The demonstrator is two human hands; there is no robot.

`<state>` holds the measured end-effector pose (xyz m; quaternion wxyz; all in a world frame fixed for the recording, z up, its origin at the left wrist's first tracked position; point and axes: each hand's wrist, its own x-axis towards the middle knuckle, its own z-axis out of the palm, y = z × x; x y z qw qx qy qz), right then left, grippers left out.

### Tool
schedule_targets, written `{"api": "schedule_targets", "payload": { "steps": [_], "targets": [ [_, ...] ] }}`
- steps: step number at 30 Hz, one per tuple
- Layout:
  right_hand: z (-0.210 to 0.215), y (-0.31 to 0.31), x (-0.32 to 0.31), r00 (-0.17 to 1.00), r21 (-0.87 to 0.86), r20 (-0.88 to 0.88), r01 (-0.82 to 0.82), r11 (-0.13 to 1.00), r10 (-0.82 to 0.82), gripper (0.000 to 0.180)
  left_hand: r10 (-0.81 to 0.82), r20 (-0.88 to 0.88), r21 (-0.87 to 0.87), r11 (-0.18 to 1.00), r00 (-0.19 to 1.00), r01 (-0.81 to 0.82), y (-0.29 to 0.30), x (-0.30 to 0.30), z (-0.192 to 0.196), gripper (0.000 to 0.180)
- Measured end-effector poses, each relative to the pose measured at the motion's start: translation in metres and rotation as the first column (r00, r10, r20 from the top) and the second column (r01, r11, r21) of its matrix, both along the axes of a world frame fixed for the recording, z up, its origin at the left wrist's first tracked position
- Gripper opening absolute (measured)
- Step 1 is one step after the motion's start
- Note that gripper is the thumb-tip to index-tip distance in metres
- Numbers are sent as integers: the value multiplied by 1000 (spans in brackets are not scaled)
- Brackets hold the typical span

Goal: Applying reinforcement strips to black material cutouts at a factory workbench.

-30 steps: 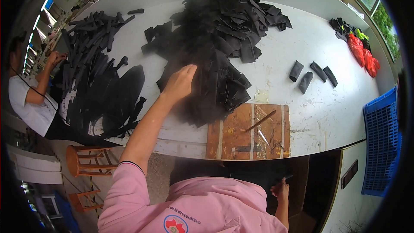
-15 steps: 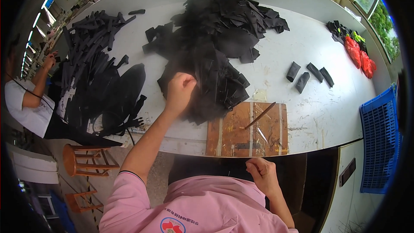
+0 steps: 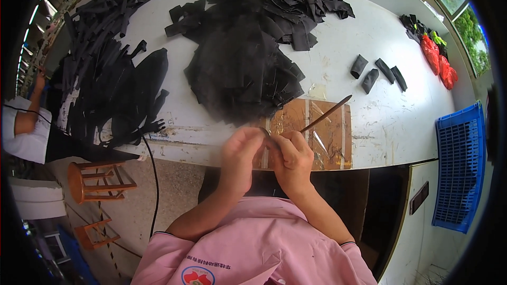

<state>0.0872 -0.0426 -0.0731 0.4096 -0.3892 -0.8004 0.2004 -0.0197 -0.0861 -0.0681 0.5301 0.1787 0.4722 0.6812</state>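
Note:
My left hand (image 3: 242, 155) and my right hand (image 3: 293, 159) meet in front of my body at the table's near edge. Between their fingertips is a small black fabric piece (image 3: 269, 139), mostly hidden by the fingers. Both hands are closed on it, the left a little blurred. Behind them lies a brown board (image 3: 330, 145) with strips of clear tape. From the board a thin dark brown stick (image 3: 328, 113) slants up to the right, its lower end close to my right hand. Just beyond my left hand spreads a big heap of black fabric pieces (image 3: 237, 68).
Four-sided blue crate (image 3: 460, 169) stands at the right. Several short black fabric tubes (image 3: 371, 81) lie right of the board, with red plastic bags (image 3: 430, 53) farther off. Black strips (image 3: 100, 21) pile up at left, near another person's arm (image 3: 26, 121). Wooden stools (image 3: 100, 179) stand below.
My left hand has come back from the fabric heap to my body with a black piece. My right hand has risen to meet it and grips it too. The view has shifted.

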Motion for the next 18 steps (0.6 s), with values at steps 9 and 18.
{"api": "schedule_targets", "payload": {
  "steps": [9,18],
  "targets": [
    [-2,0,10,995,74,-1,95,993,-95,17,-89,-68,-153,985,994,78,-4,4,7,16],
    [-6,2,15,994,157,58,79,984,-89,24,-108,41,-197,974,993,114,-9,9,11,14]
  ]
}}
